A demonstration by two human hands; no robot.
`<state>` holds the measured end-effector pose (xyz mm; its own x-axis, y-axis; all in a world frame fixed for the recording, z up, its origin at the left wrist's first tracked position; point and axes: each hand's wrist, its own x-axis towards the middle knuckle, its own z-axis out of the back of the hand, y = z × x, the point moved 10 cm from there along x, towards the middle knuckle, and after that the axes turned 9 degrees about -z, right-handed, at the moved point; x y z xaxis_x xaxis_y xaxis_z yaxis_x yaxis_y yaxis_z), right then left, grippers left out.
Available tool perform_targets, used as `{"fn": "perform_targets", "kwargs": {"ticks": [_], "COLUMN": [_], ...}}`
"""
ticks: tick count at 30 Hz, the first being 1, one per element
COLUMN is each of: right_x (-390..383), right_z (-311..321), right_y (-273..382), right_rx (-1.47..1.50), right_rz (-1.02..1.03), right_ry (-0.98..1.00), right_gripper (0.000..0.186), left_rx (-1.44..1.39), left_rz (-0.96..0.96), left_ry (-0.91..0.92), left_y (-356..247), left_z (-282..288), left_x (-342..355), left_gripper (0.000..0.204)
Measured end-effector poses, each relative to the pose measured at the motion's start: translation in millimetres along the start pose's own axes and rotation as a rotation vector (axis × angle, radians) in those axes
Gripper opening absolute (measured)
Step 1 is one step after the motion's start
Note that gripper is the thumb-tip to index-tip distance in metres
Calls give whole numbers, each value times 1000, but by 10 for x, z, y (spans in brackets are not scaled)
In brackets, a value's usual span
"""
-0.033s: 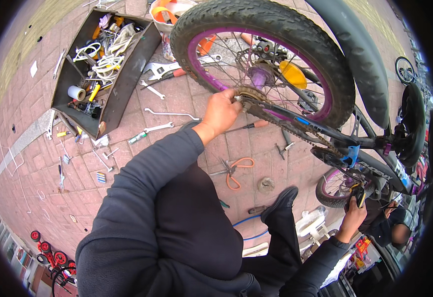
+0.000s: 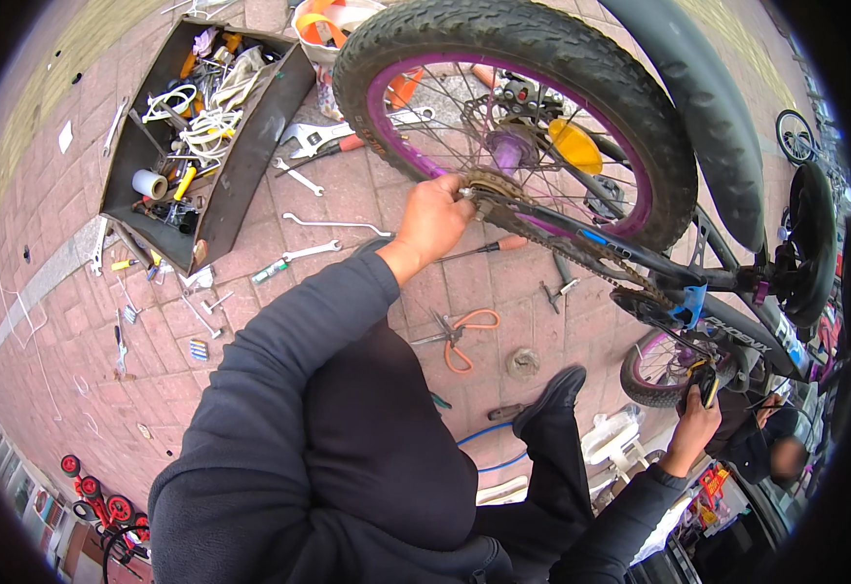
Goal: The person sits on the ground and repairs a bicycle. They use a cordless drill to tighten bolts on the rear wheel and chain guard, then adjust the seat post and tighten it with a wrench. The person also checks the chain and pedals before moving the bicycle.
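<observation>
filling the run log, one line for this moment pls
left hand: on rear sprocket | right hand: gripping pedal | bike: upside down

Even outdoor daylight, diffuse, no hard sun patches. Shadows soft: faint one under rear wheel (image 2: pixel 513 127), another beside toolbox (image 2: pixel 202 136) at 10 o'clock. No glare. Heavy fisheye: paving joints bow outward, black vignette ring round whole rim, thickest at 3 and 9 o'clock. Centre sharp, spokes and chain (image 2: pixel 581 248) crisp. Edges at 4 and 7 o'clock smeared, compressed.
</observation>
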<state>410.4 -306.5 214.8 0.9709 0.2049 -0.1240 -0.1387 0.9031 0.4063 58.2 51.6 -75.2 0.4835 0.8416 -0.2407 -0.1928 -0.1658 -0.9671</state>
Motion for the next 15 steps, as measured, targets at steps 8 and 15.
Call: {"fn": "perform_targets", "kwargs": {"ticks": [8,15], "right_x": [12,32], "right_z": [14,33], "right_y": [-10,-77], "right_rx": [-58,17], "right_rz": [36,17], "right_ry": [2,-4], "right_gripper": [20,24], "left_rx": [-811,-1203], "left_rz": [279,326], "left_ry": [272,326], "left_y": [35,-158], "left_z": [-206,-327], "left_x": [-71,-158], "left_gripper": [51,58]}}
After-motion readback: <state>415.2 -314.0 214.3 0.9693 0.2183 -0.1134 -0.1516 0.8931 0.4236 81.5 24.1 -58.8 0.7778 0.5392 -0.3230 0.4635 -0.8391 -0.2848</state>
